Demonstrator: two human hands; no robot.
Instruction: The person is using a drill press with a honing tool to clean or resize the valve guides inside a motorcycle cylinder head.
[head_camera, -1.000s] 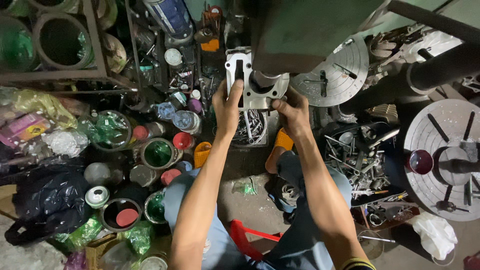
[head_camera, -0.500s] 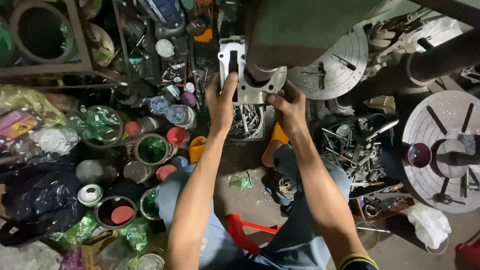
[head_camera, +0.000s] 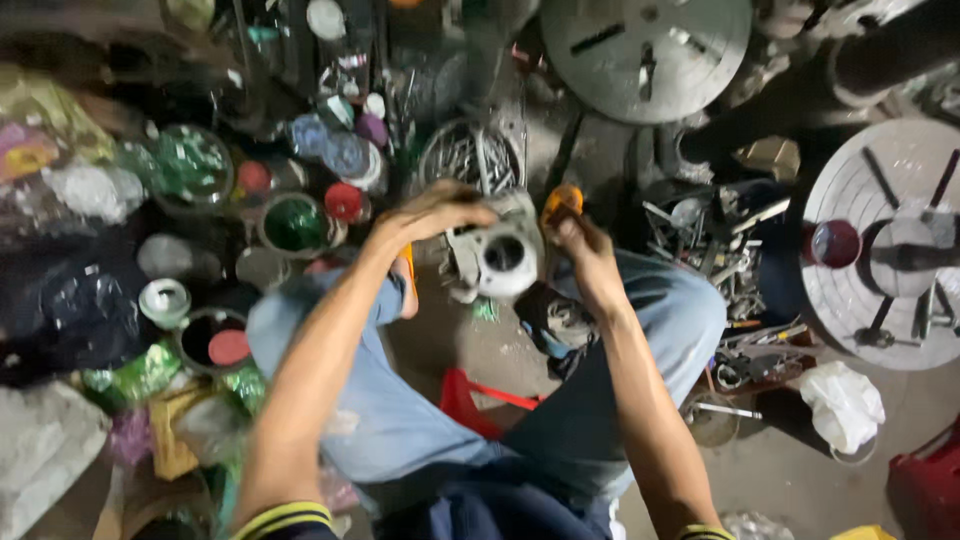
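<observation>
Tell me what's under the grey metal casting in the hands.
Below the grey metal casting lie bare concrete floor, a dark sandal and a green scrap. Whatever sits directly behind it is covered.

Cluttered workshop, lathe chucks (head_camera: 645, 55), paint tins (head_camera: 295, 225), scattered tools (head_camera: 720, 245)

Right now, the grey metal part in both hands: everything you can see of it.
The metal part looks like a pale grey cast housing with a round bore facing the camera and a blocky, lugged body. Blurred, so finer detail is unclear. It is held above the knees, left hand over its top-left, right hand at its right side.
</observation>
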